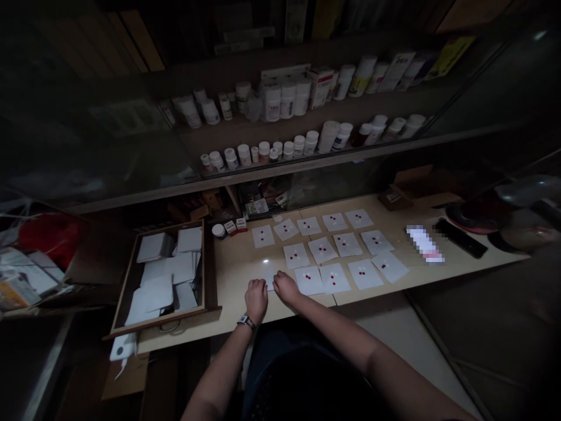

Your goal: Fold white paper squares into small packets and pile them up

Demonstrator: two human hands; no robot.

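My left hand (256,299), with a watch on its wrist, and my right hand (287,287) are close together over the table's front part. Both have their fingers closed on a small white paper (269,282) between them; most of it is hidden by the fingers. Right of my hands, several white paper squares (336,277) lie in rows, bearing red and white pills (308,277). The nearest paper square (308,286) lies just beyond my right hand. To the left, a wooden drawer (210,275) contains stacks of blank white papers (155,292).
Small boxes (235,227) and a white-lidded bottle (219,231) stand at the table's back left. A lit phone (424,244) and a dark handset (462,238) lie at right. Shelves of medicine bottles (328,135) rise behind. A white device (123,347) sits below the drawer.
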